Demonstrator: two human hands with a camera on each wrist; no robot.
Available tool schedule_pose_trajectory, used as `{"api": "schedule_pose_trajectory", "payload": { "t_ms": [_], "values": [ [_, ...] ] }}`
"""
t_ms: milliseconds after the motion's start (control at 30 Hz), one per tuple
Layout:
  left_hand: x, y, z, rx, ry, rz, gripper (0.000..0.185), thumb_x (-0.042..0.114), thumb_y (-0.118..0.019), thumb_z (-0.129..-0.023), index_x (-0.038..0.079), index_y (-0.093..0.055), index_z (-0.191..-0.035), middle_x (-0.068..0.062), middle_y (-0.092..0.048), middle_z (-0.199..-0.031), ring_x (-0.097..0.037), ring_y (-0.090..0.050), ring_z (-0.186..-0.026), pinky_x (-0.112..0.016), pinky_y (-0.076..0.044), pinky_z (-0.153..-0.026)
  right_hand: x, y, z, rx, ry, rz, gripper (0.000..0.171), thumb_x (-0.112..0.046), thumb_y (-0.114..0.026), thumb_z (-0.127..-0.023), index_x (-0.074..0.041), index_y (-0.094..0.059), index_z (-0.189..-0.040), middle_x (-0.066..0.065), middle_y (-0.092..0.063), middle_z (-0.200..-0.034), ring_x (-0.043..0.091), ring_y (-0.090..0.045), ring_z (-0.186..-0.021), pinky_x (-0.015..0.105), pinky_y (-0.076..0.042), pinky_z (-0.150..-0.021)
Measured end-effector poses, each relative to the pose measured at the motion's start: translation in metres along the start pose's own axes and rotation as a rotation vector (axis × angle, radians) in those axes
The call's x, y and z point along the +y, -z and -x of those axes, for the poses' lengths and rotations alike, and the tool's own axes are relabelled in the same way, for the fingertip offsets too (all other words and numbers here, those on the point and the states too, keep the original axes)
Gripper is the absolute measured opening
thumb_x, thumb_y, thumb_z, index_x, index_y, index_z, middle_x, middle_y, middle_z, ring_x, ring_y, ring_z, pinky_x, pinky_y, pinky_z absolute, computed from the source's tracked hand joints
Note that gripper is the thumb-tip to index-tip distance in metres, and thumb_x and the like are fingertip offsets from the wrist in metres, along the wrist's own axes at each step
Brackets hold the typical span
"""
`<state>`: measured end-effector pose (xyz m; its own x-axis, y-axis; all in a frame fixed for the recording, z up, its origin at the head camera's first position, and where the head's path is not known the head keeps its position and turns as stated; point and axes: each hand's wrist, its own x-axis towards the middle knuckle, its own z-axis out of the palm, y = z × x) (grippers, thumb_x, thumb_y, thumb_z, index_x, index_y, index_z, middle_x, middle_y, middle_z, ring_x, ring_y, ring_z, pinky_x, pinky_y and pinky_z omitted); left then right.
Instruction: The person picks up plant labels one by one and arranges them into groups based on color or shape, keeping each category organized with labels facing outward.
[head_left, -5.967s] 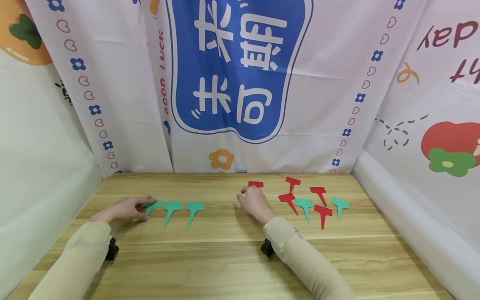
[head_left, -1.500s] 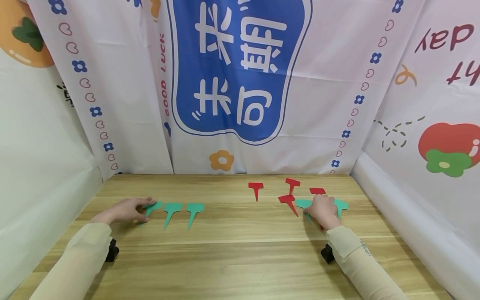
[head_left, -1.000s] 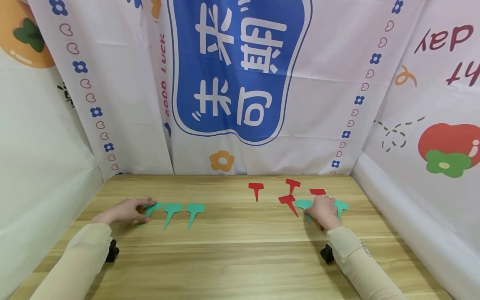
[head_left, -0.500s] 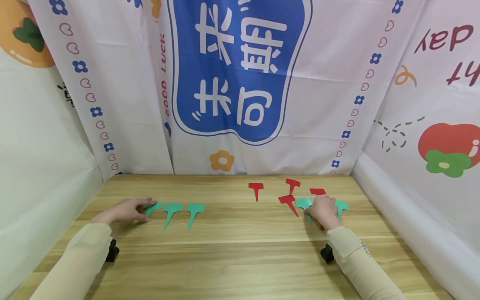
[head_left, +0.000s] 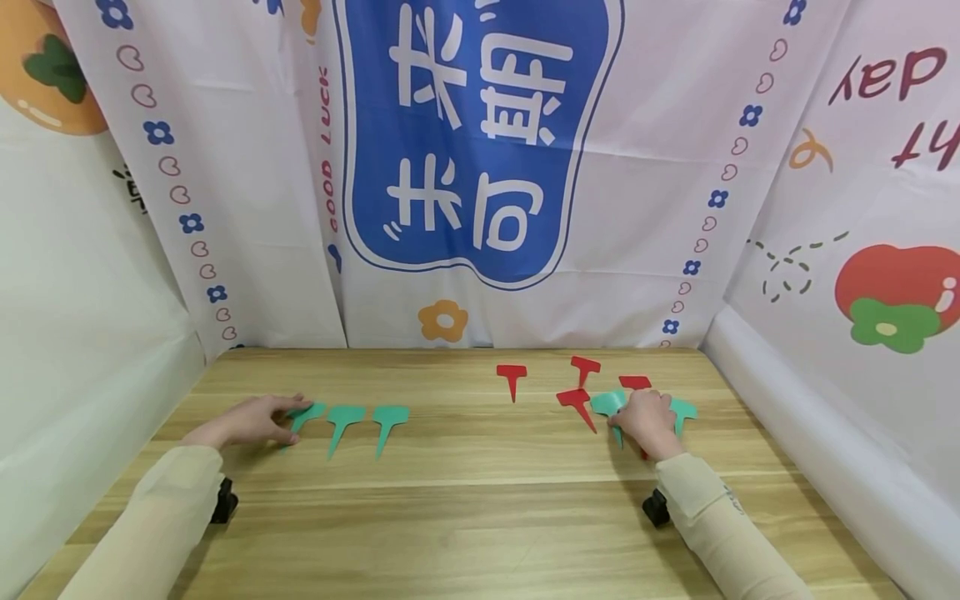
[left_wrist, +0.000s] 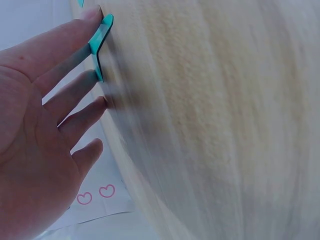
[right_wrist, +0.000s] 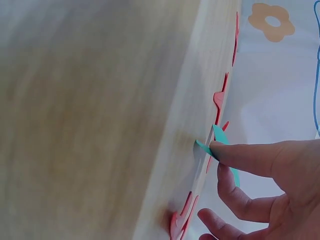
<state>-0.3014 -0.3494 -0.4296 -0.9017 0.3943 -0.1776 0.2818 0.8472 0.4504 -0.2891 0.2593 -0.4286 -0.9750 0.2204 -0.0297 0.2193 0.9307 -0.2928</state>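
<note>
The right hand point(head_left: 647, 423) rests on the wooden table point(head_left: 465, 500) over a cluster of T-shaped plant labels. Its index finger and thumb pinch the stem of a green label point(head_left: 609, 405), whose head tilts up off the tabletop just left of the fingertips; the right wrist view shows the same green label point(right_wrist: 216, 142) curling under the fingertip point(right_wrist: 220, 148). A red label lies partly under the palm, only its tip visible at the heel of the hand. Just right of the knuckles lies a second green label point(head_left: 682, 411). Just beyond the fingers lies a red label point(head_left: 636, 382); left of the pinched label, touching it or nearly so, lies another red label point(head_left: 576, 403), and farther back another point(head_left: 585, 367). Well left of the grip, a single red label point(head_left: 512, 377) lies apart from the cluster.

The left hand point(head_left: 251, 419) lies flat at the far left, fingers extended and relaxed, grasping nothing. Its fingertips point(left_wrist: 92, 15) press on the end green label point(head_left: 304, 413) of a row; two further green labels point(head_left: 343, 420) point(head_left: 388, 420) lie just right of that hand.

Beyond the table hangs a printed fabric backdrop point(head_left: 480, 150).
</note>
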Motion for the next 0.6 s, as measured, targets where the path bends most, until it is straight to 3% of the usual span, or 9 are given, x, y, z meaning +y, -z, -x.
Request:
{"api": "schedule_pose_trajectory", "payload": {
  "t_ms": [600],
  "values": [
    [0.0016,-0.0017,0.0008,-0.005,-0.001,0.000,0.073,0.037,-0.073,-0.080,0.005,-0.046,-0.140,-0.026,-0.028,-0.150,-0.057,-0.023,-0.132,-0.073,-0.024,-0.099,-0.0012,0.0019,0.0066,0.027,0.034,-0.039,0.039,-0.030,-0.073,-0.079,-0.005,-0.055,-0.056,0.026,-0.053,-0.096,0.044,-0.043,-0.095,0.053,-0.045,-0.070]
  ]
}}
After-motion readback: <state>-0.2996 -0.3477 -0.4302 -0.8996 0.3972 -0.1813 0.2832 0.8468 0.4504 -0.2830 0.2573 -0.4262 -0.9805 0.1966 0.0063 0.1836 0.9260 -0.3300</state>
